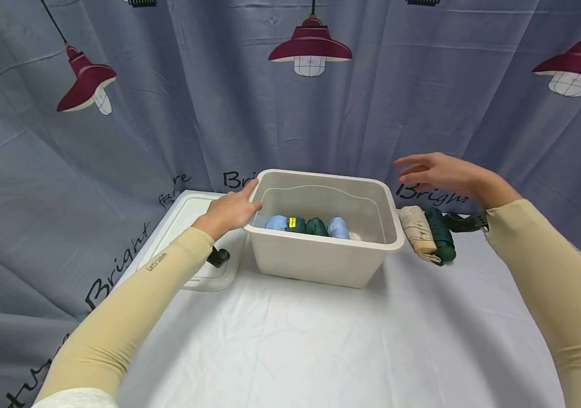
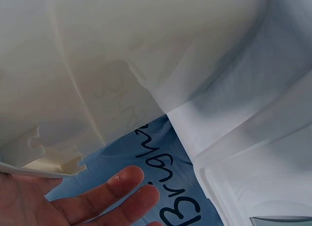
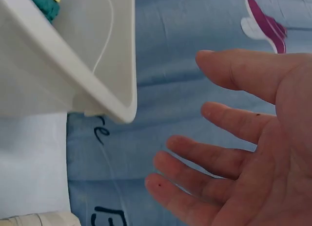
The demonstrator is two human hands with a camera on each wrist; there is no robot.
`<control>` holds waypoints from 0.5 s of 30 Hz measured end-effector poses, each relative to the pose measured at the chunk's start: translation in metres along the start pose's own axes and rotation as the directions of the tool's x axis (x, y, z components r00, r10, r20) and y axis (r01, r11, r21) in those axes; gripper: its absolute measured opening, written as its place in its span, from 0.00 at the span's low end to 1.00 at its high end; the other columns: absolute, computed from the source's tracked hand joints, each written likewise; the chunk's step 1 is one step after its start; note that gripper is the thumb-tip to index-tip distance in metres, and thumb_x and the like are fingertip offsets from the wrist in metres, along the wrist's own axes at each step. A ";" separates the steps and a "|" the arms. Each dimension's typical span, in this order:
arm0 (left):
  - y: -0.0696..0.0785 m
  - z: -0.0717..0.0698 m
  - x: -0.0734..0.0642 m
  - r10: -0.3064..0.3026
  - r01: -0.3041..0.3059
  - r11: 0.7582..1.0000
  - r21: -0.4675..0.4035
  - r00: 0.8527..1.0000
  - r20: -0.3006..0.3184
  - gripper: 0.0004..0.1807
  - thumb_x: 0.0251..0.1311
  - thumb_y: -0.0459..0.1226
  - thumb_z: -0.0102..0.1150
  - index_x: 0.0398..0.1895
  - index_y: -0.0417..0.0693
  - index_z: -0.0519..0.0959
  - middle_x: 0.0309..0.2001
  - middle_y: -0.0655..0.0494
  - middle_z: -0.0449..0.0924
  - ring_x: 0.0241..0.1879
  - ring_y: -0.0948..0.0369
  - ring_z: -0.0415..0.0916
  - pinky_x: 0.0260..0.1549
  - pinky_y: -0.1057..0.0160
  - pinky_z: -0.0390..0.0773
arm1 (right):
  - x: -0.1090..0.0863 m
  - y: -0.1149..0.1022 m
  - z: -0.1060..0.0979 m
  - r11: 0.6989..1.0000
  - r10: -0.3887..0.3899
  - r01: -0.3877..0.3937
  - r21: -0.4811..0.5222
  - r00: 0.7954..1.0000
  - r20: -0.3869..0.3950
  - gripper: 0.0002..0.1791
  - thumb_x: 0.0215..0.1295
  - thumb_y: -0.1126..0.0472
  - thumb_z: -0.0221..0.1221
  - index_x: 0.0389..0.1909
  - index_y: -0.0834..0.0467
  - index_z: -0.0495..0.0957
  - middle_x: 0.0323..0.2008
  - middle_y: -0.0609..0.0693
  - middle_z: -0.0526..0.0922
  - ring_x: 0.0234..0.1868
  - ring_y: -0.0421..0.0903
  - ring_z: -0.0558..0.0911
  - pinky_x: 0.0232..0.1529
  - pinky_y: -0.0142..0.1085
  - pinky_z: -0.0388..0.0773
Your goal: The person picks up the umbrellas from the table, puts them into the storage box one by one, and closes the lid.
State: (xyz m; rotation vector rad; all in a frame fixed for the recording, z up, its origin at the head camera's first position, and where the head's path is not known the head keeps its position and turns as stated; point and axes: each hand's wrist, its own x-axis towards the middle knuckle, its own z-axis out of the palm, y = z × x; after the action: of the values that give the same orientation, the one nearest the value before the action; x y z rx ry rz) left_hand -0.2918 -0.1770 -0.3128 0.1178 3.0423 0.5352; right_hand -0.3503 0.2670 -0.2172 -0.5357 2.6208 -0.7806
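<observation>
Bin [image 1: 316,260] touched at L end by L hand [image 1: 229,211], fingers apart; R hand [image 1: 445,171] held up R of bin, fingers spread; yarn [image 1: 338,228] seen inside.

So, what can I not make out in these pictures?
Head view: lower parts of the skeins, hidden by the bin's front wall; print on yellow label, too small.
Left wrist view: left hand, cut off by bottom edge.
Right wrist view: beige skein, cut off by bottom edge.
</observation>
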 end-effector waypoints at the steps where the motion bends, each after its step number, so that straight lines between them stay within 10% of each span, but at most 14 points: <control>1: 0.000 0.000 0.000 0.001 -0.001 1.000 -0.001 1.000 -0.002 0.40 0.69 0.57 0.38 0.82 0.66 0.42 0.67 0.41 0.74 0.61 0.41 0.76 0.50 0.39 0.74 | 0.000 0.004 -0.001 1.000 0.005 -0.005 0.008 1.000 -0.002 0.40 0.73 0.41 0.56 0.79 0.51 0.54 0.73 0.64 0.66 0.69 0.63 0.70 0.65 0.59 0.69; 15: -0.001 -0.001 0.000 0.010 -0.010 1.000 -0.004 1.000 0.004 0.40 0.69 0.56 0.38 0.82 0.66 0.41 0.65 0.41 0.75 0.59 0.41 0.77 0.49 0.39 0.74 | -0.003 0.052 -0.011 0.995 0.072 -0.070 0.067 0.997 -0.036 0.49 0.68 0.38 0.59 0.81 0.51 0.48 0.77 0.66 0.56 0.71 0.66 0.66 0.67 0.61 0.65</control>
State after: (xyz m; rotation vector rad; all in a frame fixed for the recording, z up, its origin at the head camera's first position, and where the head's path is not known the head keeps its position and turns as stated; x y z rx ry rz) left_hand -0.2915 -0.1778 -0.3121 0.1344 3.0379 0.5406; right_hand -0.3655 0.3137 -0.2374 -0.4109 2.6229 -0.8592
